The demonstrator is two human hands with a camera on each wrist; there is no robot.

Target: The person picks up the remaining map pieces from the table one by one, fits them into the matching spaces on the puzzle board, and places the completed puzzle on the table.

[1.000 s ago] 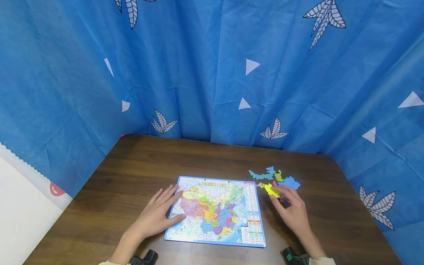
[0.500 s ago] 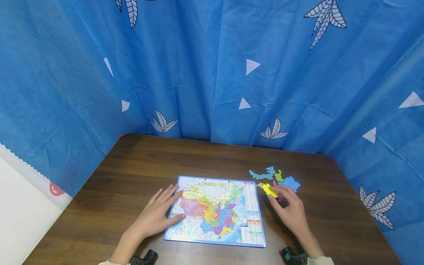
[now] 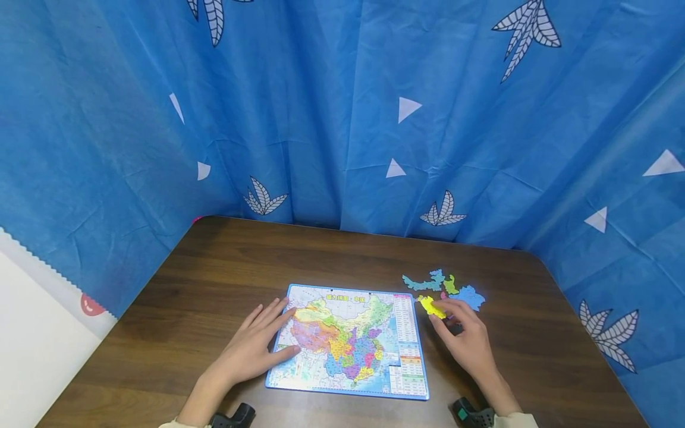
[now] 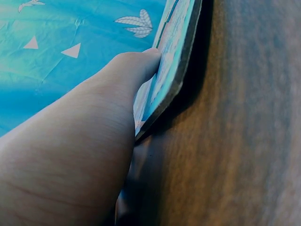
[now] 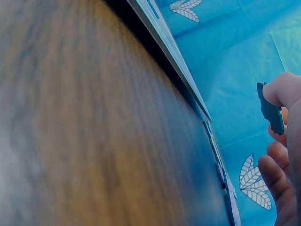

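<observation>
A map puzzle board (image 3: 342, 303) with a blue border and a coloured map of China lies flat on the table. My left hand (image 3: 257, 345) rests on its left side with the fingers spread, and the thumb touches the board's face in the left wrist view. To the right of the board, my right hand (image 3: 467, 339) pinches a yellow puzzle piece (image 3: 431, 307) between thumb and fingers. The right wrist view shows the dark underside of this puzzle piece (image 5: 270, 109), held up off the table.
Loose puzzle pieces lie beyond my right hand: a teal one (image 3: 423, 284), a green one (image 3: 451, 285) and a blue one (image 3: 471, 296). Another is partly hidden by the hand. The brown wooden table (image 3: 225, 255) ends at a blue curtain (image 3: 321, 119).
My right hand has shifted slightly left toward the board with the yellow puzzle piece in its fingers. My left hand has stayed in place on the board.
</observation>
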